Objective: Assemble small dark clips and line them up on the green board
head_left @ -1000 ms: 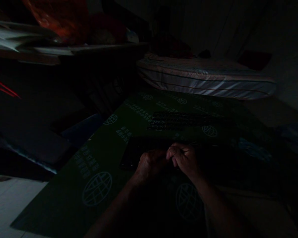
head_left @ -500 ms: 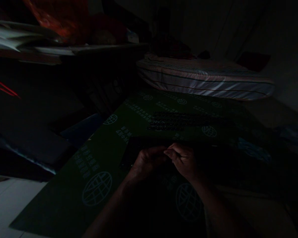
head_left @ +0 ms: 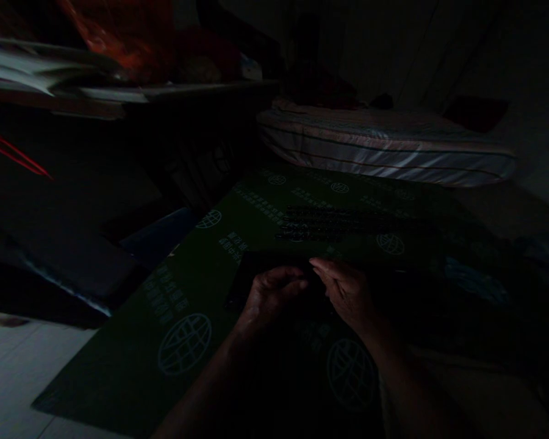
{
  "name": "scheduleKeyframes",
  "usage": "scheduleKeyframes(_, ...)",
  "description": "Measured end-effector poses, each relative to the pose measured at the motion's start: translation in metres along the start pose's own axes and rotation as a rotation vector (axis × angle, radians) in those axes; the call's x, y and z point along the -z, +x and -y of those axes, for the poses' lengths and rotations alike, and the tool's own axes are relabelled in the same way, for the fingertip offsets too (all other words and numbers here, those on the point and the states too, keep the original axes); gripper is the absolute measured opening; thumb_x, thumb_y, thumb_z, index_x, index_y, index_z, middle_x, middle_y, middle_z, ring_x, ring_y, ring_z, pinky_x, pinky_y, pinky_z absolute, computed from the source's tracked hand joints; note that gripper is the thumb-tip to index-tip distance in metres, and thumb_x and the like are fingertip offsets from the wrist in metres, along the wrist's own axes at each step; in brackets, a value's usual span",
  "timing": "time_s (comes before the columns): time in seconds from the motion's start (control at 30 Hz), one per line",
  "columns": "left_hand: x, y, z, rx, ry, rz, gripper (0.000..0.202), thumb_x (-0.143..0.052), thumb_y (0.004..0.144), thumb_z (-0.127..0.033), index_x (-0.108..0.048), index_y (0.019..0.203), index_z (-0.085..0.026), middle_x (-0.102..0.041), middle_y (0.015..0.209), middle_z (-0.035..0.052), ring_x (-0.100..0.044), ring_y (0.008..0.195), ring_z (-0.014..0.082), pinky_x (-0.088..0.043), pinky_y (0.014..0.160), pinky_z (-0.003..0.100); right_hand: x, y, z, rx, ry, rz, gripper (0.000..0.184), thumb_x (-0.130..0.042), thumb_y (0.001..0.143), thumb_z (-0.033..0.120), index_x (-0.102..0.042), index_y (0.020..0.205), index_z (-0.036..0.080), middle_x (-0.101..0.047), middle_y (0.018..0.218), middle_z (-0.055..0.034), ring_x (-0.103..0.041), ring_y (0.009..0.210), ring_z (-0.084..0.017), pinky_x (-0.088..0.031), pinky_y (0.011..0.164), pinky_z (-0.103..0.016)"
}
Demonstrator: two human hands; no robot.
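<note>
The picture is very dark. My left hand [head_left: 274, 294] is curled, thumb and index fingertips close together; anything between them is too small or dark to make out. Just right of it, my right hand [head_left: 346, 291] has its fingers bent and pressed together, pointing towards the left hand, with a narrow gap between the two. What it holds, if anything, is hidden. Beneath both hands lies a flat black object [head_left: 249, 268], its kind lost in the dark. Beyond it several dark, glossy, bumpy strips [head_left: 320, 224] lie side by side.
The hands work over a green printed board [head_left: 132, 378]. Right of them is a bluish crumpled thing [head_left: 476, 280]. A striped mattress [head_left: 393, 146] is behind. On the left stands a cluttered shelf [head_left: 165, 91] with an orange bag [head_left: 128, 42]; red cords [head_left: 18, 152] hang below.
The fingertips of my two hands, which met before, have come slightly apart. My right fingers have straightened somewhat. The whole view has shifted a little.
</note>
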State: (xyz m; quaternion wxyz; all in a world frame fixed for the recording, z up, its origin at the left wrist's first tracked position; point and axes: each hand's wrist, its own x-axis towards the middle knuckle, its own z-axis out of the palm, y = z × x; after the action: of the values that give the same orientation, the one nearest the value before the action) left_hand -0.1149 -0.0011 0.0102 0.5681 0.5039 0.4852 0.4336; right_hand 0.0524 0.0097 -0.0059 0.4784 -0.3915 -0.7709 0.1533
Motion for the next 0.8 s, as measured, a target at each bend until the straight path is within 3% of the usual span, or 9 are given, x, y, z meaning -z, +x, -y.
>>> scheduleKeyframes(0.27, 0.000, 0.000, -0.002, 0.014, -0.082, -0.043, 0.015, -0.071, 0.067, -0.022, -0.066, 0.079, -0.015, -0.066, 0.071, -0.0006, -0.061, 0.065, 0.0127, -0.048, 0.059, 0.021, 0.000, 0.002, 0.008, 0.104, -0.153, 0.132, 0.019, -0.047, 0.086, 0.016, -0.064, 0.094, 0.018, -0.065, 0.086, -0.0075, -0.060, 0.079, -0.016, -0.049, 0.071, -0.027)
scheduleKeyframes(0.8, 0.002, 0.003, -0.005, 0.059, -0.009, -0.102, 0.015, -0.071, 0.065, -0.025, -0.069, 0.077, -0.016, -0.070, 0.070, -0.0001, -0.063, 0.065, 0.0138, -0.049, 0.058, 0.020, 0.000, 0.006, 0.014, 0.109, -0.205, 0.159, 0.017, -0.049, 0.084, 0.018, -0.063, 0.094, 0.018, -0.064, 0.087, -0.0071, -0.058, 0.082, -0.017, -0.049, 0.074, -0.031)
